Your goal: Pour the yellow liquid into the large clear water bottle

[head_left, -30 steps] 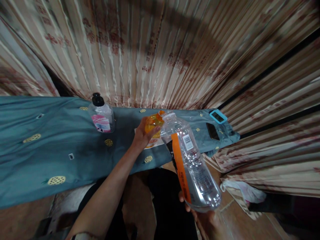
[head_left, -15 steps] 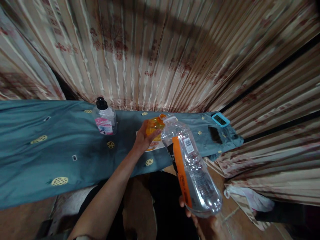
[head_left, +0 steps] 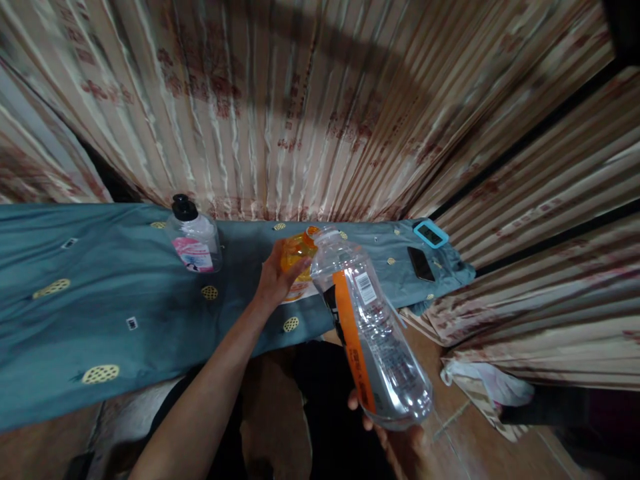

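Count: three bottles. One large clear bottle (head_left: 367, 327) with an orange label strip, tilted, base toward the camera, mouth at the orange bottle. One small orange bottle (head_left: 296, 263) on the teal-clothed surface (head_left: 100, 300). One clear bottle with black cap (head_left: 193, 237) (pink label), upright, well left of the orange bottle. Two flat devices right of the orange bottle: a dark phone (head_left: 421, 263) and a blue-framed one (head_left: 430, 233) beyond it.

Left hand (head_left: 273, 280): grip wrapped on the orange bottle. Right hand (head_left: 400, 443): grip cupped under the large bottle's base.

Versus 0.5 s earlier: both holds unchanged; large bottle's tilt about the same.
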Motion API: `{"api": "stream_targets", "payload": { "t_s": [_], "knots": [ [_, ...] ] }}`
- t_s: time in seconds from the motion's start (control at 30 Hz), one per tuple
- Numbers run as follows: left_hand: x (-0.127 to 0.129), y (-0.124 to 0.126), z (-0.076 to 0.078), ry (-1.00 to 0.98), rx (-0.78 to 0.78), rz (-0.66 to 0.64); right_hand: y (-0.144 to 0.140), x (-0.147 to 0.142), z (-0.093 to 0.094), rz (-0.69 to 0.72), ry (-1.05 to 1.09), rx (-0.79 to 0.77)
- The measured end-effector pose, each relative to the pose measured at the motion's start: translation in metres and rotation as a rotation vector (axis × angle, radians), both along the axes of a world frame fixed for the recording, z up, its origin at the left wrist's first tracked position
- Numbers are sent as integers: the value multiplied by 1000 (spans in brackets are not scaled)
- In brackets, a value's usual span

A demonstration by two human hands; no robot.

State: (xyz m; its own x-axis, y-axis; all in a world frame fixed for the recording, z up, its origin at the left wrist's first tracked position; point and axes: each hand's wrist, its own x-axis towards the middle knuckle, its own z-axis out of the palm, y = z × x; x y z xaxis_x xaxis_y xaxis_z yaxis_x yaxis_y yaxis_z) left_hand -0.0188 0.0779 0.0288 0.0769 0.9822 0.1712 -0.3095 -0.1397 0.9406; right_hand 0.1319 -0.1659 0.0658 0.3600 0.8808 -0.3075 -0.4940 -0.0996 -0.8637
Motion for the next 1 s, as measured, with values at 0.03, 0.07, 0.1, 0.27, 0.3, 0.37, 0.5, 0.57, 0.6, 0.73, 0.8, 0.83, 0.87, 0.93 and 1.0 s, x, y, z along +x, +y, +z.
{"api": "stream_targets", "payload": {
  "t_s": [0.03,0.07,0.1,0.27,0.3,0.37,0.5,0.57,0.6,0.73,0.8,0.83,0.87,0.93,1.0],
  "knots": [
    [0,1,-1,8,3,2,0,0,-1,-5,-2,-6],
    [0,1,-2,16,8,6,-1,0,-1,-7,-3,-8],
    [0,2,-2,23,14,10,-1,0,-2,-5,-2,-5],
    [-1,0,-1,43,13,9,-2,2,-4,4,3,17],
    [-1,0,0,41,9,7,-2,2,-4,2,0,17],
    [-1,-1,1,35,1,3,-1,3,-3,3,-11,21],
    [-1,0,0,32,5,3,1,1,0,-5,-14,-12],
    [-1,1,-1,28,13,11,1,0,1,-21,-19,-38],
    [0,1,-1,25,15,13,1,-1,1,-29,-22,-44],
    [1,0,1,7,4,10,1,-1,0,-34,-26,-48],
    [1,-1,2,-1,-5,0,1,0,0,-25,-29,-39],
    [1,-1,3,-2,-9,-3,1,0,-1,-22,-31,-36],
    [1,-2,3,0,-10,-4,1,1,-1,-20,-31,-35],
    [1,-2,4,16,-6,4,1,1,-3,-11,-28,-33],
    [0,-2,5,33,0,13,0,3,-4,-6,-35,-25]
  ]
}}
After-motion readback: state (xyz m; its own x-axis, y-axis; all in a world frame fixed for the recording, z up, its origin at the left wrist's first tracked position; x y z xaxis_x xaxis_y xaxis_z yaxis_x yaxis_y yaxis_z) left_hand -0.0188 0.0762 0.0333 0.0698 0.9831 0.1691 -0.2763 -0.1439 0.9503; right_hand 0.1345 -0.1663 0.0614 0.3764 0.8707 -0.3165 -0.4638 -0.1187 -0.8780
